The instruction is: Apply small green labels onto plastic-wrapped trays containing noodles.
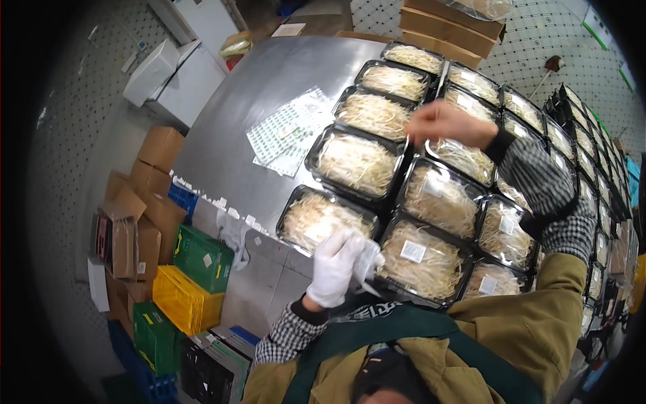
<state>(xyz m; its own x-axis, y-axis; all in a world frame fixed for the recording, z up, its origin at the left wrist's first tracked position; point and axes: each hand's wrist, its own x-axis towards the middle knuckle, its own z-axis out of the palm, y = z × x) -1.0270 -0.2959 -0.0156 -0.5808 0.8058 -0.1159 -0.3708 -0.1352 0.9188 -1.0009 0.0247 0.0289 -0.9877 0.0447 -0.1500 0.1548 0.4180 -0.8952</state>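
Note:
My left hand [333, 267], in a white glove, is closed on a pale, partly see-through strip of sheet [367, 265] beside the nearest black tray of bean sprouts [323, 217]. Bare and blurred, my right hand [444, 123] is over the tray rows, fingertips together near the right edge of another sprout tray [373, 113]; whether it pinches anything cannot be told. Clear film covers the trays. A small white printed label is on one near tray [413, 251] and on several to the right, while those in the left column show none. Sheets of small green-printed labels [285, 131] lie on the metal table.
The steel table [217, 121] has white label scraps stuck along its left edge. Cardboard boxes [159, 149], a yellow crate [184, 298] and green crates [204, 257] stand on the floor at left. Stacked sprout trays [585, 146] fill the far right; cartons [449, 30] stand beyond the table.

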